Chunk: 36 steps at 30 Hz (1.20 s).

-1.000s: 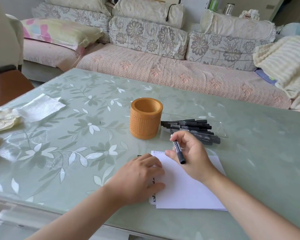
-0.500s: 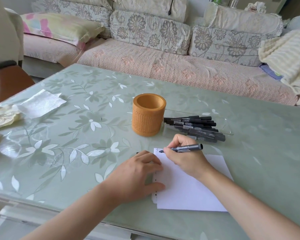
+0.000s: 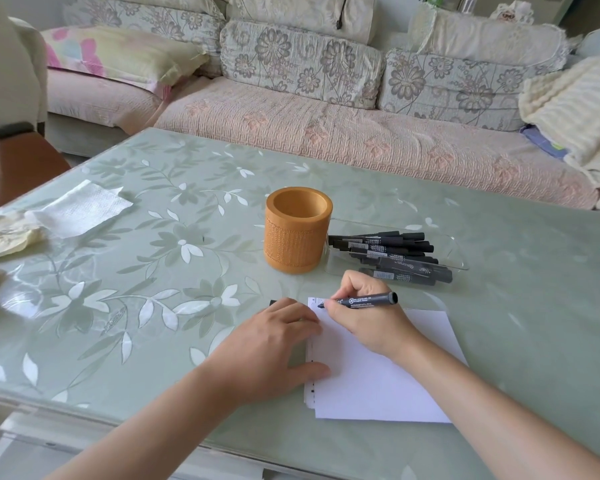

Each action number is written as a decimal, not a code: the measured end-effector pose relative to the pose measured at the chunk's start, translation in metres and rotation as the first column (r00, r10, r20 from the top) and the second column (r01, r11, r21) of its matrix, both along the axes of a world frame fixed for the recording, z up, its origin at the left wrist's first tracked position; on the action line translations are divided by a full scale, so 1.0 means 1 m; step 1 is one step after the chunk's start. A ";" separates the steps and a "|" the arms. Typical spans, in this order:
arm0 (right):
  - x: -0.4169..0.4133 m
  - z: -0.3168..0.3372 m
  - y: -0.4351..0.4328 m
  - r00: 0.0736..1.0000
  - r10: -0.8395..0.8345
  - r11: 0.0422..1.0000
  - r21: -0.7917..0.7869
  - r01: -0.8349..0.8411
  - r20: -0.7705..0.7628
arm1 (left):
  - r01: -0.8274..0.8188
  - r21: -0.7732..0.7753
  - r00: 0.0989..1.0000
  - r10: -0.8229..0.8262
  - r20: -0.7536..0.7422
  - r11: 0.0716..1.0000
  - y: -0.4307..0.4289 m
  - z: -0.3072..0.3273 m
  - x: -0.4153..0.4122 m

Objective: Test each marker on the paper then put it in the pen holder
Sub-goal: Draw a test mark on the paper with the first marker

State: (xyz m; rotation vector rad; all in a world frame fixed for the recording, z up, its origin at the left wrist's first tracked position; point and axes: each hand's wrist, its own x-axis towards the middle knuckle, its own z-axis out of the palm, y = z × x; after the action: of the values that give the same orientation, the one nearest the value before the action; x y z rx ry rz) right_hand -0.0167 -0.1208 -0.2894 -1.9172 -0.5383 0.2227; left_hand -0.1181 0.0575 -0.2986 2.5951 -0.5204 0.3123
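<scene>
Tip: right hand [image 3: 371,323] pinches slim black felt-tip marker [image 3: 364,301], nib on far-left corner of white paper sheet [image 3: 378,382] by table's near edge, left hand [image 3: 274,348] palm-down pins sheet's left edge (can't tell if it cups anything), so one short light stroke, then into orange cylindrical pen holder [image 3: 298,237] just beyond.

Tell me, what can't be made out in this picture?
All in the head view:
- Bottom of the orange cylindrical pen holder: hidden by its own wall.
- Print on the black marker in the right hand: too small.
- A small dark thing under the left hand: mostly covered by its fingers.
</scene>
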 end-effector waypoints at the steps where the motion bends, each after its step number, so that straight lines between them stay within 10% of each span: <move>1: 0.000 0.000 0.000 1.000 -0.002 1.000 -0.009 0.002 0.008 | 0.000 -0.001 1.000 0.000 -0.001 1.000 0.000 0.000 0.000; 36: -0.003 -0.004 -0.003 0.996 0.089 0.995 -0.052 -0.087 0.029 | 0.004 -0.030 0.999 -0.006 -0.040 1.000 -0.002 0.005 -0.001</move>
State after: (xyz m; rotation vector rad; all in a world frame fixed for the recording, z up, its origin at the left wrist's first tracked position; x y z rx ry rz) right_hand -0.0200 -0.1238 -0.2929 -1.9506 -0.6441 0.2659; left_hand -0.1194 0.0558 -0.2940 2.5649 -0.5044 0.2641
